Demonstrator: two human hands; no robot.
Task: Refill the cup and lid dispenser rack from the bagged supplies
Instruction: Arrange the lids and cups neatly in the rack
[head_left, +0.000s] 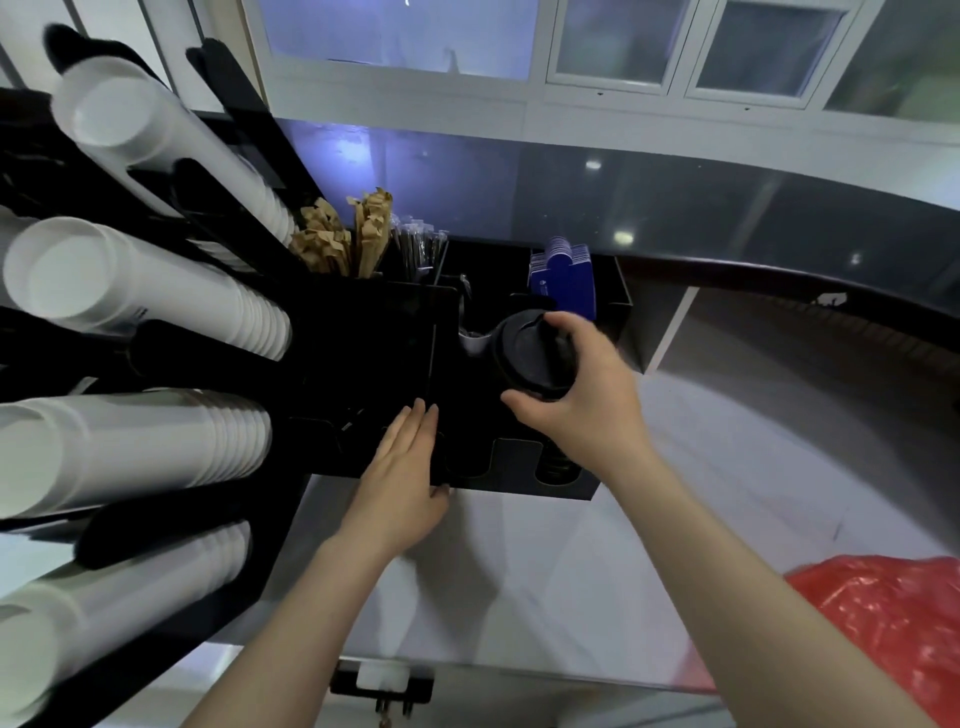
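A black dispenser rack (524, 475) stands on the counter in front of me. Stacks of white paper cups (171, 447) lie in its slots at the left. My right hand (582, 395) grips a stack of black lids (535, 353) from the side, holding it over a lid compartment of the rack. My left hand (402, 473) rests flat with straight fingers on the rack's front edge, to the left of the lids. A red plastic bag (893, 623) lies at the lower right.
Brown paper packets (343, 239), wrapped straws (418, 249) and blue sleeves (563, 275) fill the rack's back compartments. A dark glossy counter ledge (727, 208) runs behind, with windows above. The white counter (571, 582) extends in front of the rack.
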